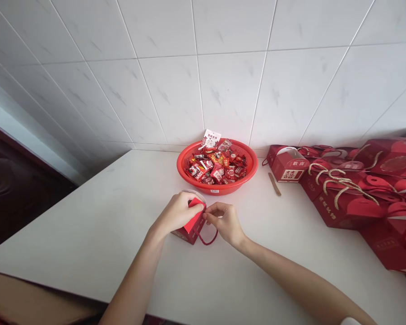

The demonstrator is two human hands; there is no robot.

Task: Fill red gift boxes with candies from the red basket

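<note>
A small red gift box (185,234) stands on the white table in front of me, its bright red flap raised at the top. My left hand (180,211) is closed on that flap, thumb lying along its upper edge. At the box's right side my right hand (226,222) pinches with thumb and forefinger. A dark red cord handle (208,243) loops out below those fingertips, and its upper end runs toward them. Whatever sits right between the fingertips is too small to see clearly. Behind the left hand shows part of a pale round rim (196,194).
An oval red plastic basket (182,168) of wrapped candies stands by the tiled wall. To its right lies a thin brown strip (274,184), perhaps a blade. Several red gift boxes (338,203) with rope handles are heaped along the right. The table's front edge is near my forearms.
</note>
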